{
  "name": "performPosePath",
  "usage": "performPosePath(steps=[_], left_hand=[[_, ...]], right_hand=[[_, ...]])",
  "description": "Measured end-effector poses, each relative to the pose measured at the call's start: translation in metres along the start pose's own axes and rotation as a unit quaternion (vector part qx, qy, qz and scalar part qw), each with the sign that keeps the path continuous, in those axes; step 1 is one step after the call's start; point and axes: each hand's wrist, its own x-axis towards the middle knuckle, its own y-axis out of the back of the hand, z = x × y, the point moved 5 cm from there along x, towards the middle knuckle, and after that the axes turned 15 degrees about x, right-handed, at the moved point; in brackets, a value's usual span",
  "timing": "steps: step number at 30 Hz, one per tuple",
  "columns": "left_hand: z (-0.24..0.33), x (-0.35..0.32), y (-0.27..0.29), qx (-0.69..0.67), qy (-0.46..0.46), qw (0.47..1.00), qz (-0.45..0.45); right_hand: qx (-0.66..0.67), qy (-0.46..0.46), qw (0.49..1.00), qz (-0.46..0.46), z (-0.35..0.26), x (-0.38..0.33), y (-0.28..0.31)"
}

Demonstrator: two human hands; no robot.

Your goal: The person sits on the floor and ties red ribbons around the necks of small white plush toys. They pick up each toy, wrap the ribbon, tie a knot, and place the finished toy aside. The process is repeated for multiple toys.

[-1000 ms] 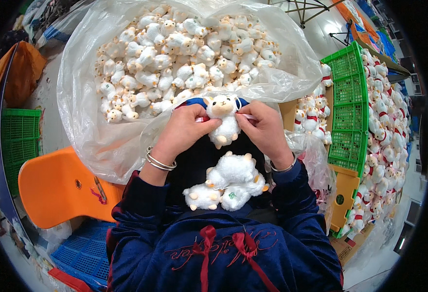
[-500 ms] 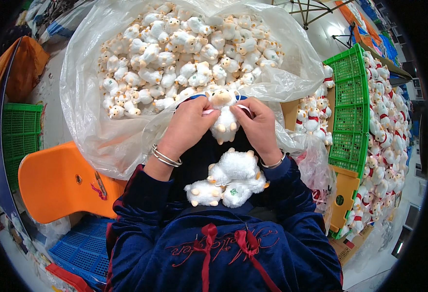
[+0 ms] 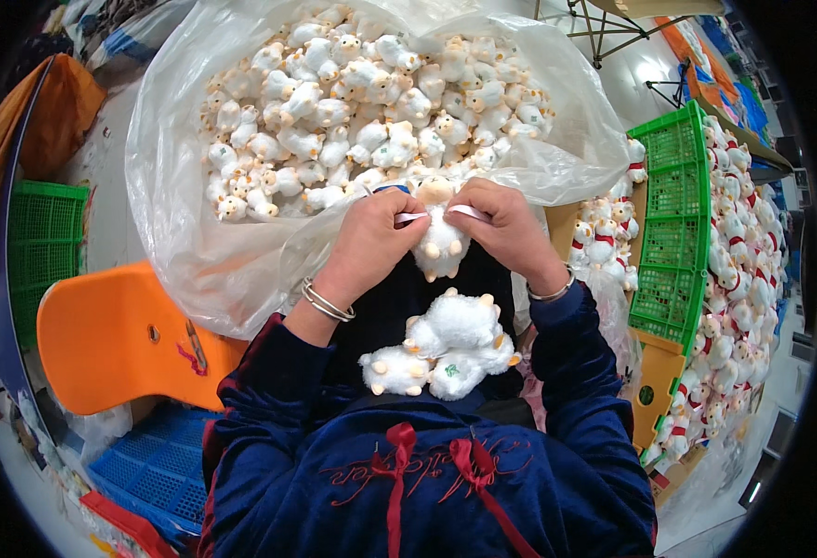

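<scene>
A small white plush animal (image 3: 443,244) with a beige muzzle and feet hangs upright between my hands. A white ribbon (image 3: 469,213) runs round its neck, one end on each side. My left hand (image 3: 378,228) pinches the left end, and my right hand (image 3: 499,223) pinches the other between thumb and fingers. Part of the ribbon behind the neck is hidden. Several like white plush animals (image 3: 460,321) lie heaped on my lap just below.
Ahead, a big clear plastic bag (image 3: 171,200) holds a heap of white plush animals (image 3: 334,112). An orange chair (image 3: 83,335) with snips (image 3: 196,349) on its seat stands left. To the right are a green crate (image 3: 673,223) and many plush animals with red scarves (image 3: 738,270).
Both hands have shifted slightly to the right in the picture with the plush animal. The ribbon ends now show more clearly at either side of its neck. The view itself has moved a little.
</scene>
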Motion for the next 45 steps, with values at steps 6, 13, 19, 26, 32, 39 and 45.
performPosePath(steps=[6,13,19,26,32,39,45], left_hand=[[0.003,-0.01,-0.005,-0.044,-0.009,0.999,-0.009],[-0.001,-0.003,-0.007,-0.046,-0.018,0.999,0.008],[0.0,0.005,-0.012,-0.044,0.013,0.999,0.026],[-0.009,0.021,-0.025,-0.148,0.072,0.986,-0.015],[-0.012,0.029,-0.016,-0.219,0.075,0.953,-0.194],[-0.002,0.025,-0.019,-0.175,0.005,0.973,-0.149],[0.0,0.02,-0.029,-0.159,0.04,0.984,-0.068]], right_hand=[[-0.001,-0.015,0.999,-0.03,-0.006,-0.01,-0.005],[0.037,-0.03,0.999,0.016,0.008,-0.009,-0.009],[0.026,0.029,0.999,-0.032,0.007,-0.007,-0.004],[-0.005,0.046,0.997,-0.066,0.004,0.001,0.001],[-0.031,0.065,0.995,-0.064,-0.003,0.008,-0.005],[-0.022,0.034,0.999,-0.027,0.003,0.016,-0.003],[0.041,-0.018,0.999,-0.02,0.01,0.02,-0.003]])
